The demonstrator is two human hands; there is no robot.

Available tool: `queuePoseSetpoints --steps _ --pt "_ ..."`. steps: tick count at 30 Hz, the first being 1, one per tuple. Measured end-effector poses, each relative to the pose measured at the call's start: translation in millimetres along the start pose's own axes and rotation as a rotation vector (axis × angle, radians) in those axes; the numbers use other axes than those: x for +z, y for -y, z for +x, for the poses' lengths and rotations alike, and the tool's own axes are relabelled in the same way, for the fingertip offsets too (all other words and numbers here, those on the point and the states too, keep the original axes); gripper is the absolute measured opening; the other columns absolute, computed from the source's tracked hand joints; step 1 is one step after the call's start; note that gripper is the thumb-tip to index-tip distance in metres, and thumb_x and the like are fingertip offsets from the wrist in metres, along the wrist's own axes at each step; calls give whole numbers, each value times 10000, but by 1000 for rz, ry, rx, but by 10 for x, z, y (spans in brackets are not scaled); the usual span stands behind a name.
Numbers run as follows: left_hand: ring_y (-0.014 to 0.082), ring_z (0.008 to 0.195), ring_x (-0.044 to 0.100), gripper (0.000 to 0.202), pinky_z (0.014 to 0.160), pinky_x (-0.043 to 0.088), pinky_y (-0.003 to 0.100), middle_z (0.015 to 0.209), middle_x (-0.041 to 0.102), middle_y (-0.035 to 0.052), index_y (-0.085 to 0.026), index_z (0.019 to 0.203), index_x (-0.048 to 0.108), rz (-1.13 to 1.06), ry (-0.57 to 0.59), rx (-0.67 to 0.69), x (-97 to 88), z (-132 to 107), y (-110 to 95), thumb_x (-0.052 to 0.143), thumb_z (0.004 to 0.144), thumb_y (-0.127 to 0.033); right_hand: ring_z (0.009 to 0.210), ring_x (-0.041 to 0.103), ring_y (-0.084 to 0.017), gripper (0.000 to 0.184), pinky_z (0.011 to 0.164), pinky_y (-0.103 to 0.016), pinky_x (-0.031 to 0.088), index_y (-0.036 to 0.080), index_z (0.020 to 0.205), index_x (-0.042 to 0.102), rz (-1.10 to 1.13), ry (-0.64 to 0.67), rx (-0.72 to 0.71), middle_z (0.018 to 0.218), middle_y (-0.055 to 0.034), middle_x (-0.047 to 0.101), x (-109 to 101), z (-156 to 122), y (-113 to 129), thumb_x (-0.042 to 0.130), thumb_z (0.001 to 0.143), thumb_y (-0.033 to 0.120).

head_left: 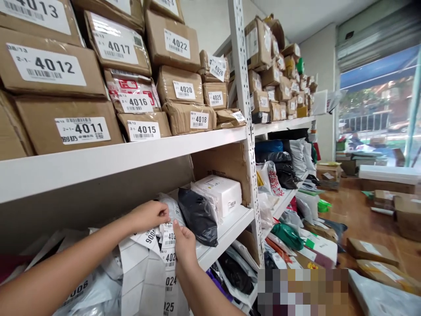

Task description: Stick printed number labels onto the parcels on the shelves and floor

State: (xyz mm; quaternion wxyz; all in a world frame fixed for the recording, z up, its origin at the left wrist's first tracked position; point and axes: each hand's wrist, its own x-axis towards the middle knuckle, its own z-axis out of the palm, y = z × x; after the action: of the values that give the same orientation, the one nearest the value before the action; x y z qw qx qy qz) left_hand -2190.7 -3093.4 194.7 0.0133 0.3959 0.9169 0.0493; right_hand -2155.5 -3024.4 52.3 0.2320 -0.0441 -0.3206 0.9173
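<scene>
From afar I see my left hand (pixel 149 215) pinching the top of a white labelled mailer (pixel 169 238). It stands among other mailers (pixel 141 276) on the lower shelf (pixel 235 221). My right hand (pixel 184 243) fingers grip its edge. It looks shelved already but not yet released. Numbered cartons (pixel 69 127) sit above.
</scene>
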Motion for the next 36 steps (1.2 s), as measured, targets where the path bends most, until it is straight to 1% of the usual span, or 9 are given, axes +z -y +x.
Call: queuePoseSetpoints --steps 5,8,12,18,23,26,31,34,36 --pt "134 519 378 438 490 248 258 510 391 -37 -196 541 463 -66 39 -30 34 -15 2 410 791 -552 500 513 -137 444 463 -241 357 186 639 601 24 18 -77 533 15 602 -15 -67 61 763 559 592" --pt "135 560 412 358 521 281 243 555 445 -38 -190 621 543 -130 119 50 0 -6 42 476 757 -514 535 557 -154 444 474 -248 371 184 775 653 31 83 -102 612 -2 656 -5 -128 128 778 566 556" --pt "155 616 484 312 545 327 240 630 542 -22 -190 713 562 -124 93 27 -14 6 67 502 727 -497 485 518 -143 456 470 -254 348 181 727 640 11 115 -105 559 7 630 0 -96 140 778 541 574" --pt "228 717 599 244 583 368 285 770 660 49 -204 730 573 175 -17 -57 73 -46 -43 438 801 -394 428 294 -66 556 444 -223 240 212 448 401 -65 -45 -63 410 84 383 -50 -33 106 767 486 629" --pt "300 859 650 244 649 446 342 969 680 132 -174 883 612 428 -56 -34 199 -96 -150 394 856 -278 429 390 -85 513 479 -232 303 169 640 603 -46 107 59 472 59 520 -140 -103 101 851 383 538" --pt "327 888 654 277 672 480 382 1018 665 159 -138 991 590 485 -42 -49 241 -105 -167 364 885 -258 378 325 -57 571 441 -220 248 160 536 554 -64 111 126 411 59 489 -257 -199 114 837 311 602" --pt "353 914 649 279 719 500 415 1027 655 183 -95 1041 570 541 -25 -135 98 -124 -312 474 854 -278 409 333 -46 513 446 -187 260 182 524 437 -48 66 10 424 84 456 -587 -499 394 829 528 512" --pt "338 876 652 491 685 501 385 1102 617 179 -103 1184 498 594 -207 -169 -44 -38 -558 630 741 -269 469 460 -73 379 497 -194 351 168 621 544 -18 112 -48 527 38 588 -767 -566 660 823 607 424" --pt "306 918 645 635 691 496 345 1220 570 137 -182 1284 437 526 -272 -55 -80 92 -718 676 705 -281 499 521 -94 321 528 -212 400 168 695 610 9 137 -64 577 16 639 -866 -541 803 821 625 401"
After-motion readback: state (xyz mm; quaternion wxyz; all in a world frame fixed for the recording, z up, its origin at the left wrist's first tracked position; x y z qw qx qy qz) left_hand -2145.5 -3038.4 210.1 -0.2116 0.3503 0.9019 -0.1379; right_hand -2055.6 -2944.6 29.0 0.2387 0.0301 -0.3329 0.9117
